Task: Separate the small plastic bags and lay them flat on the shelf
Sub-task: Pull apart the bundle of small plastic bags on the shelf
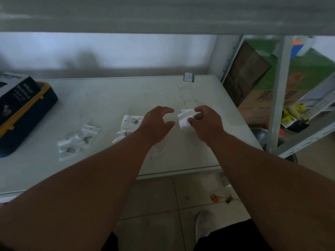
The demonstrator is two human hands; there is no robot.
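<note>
Right hand pinches a white bag bunch at frame centre; left hand, spread wide, hovers just left, nearer the laid bags.

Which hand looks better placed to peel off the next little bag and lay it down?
Probably the left hand: it holds nothing, fingers loosely curled beside the bunch of bags that the right hand pinches, and it is nearer the bags already lying on the shelf.

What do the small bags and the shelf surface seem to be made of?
Small clear bags: apparently thin glossy plastic; dark contents show through, with white strips on top. Pale grey shelf surface: smooth, hard, possibly painted metal or laminate; scuffed, faintly reflective.
</note>
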